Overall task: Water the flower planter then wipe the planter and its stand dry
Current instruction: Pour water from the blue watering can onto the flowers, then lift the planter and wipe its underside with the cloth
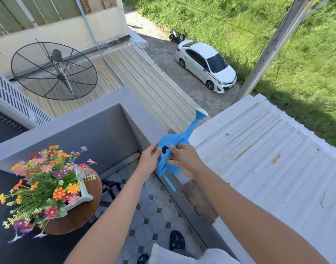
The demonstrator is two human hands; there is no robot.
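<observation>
A blue plastic watering can [168,143] rests on the grey balcony ledge [144,122], its spout pointing up and to the right. My right hand [184,161] grips its handle. My left hand [150,159] touches the can's left side with the fingers spread against it. At lower left a pale rectangular planter [85,195] full of colourful flowers [45,185] sits on a round brown wooden stand [77,216]. A brown cloth [199,199] lies on the ledge just below my right forearm.
The balcony floor [153,212] is grey tile with dark diamonds. A white corrugated roof [258,159] lies beyond the ledge on the right. Far below stand a white car [207,63], a satellite dish [53,70] and a utility pole [268,48].
</observation>
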